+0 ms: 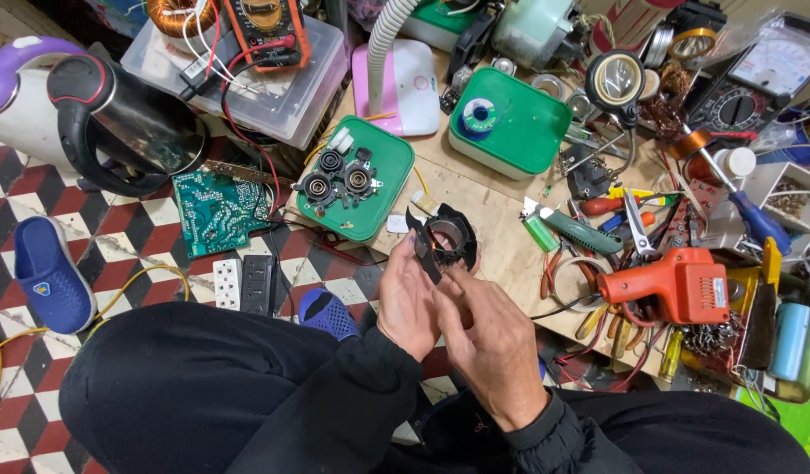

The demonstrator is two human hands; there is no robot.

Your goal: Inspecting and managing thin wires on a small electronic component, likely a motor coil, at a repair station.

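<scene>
I hold a black round plastic part with a ring opening over the front edge of a low wooden board. My left hand grips it from the left and below. My right hand holds its lower right side, with the thumb and forefinger pinching the rim. Behind it, a green lid carries three similar black round connector parts.
A kettle and a green circuit board lie on the checkered floor at left, next to a blue slipper. An orange soldering gun, screwdrivers, pliers, a lighter and a green box crowd the board at right.
</scene>
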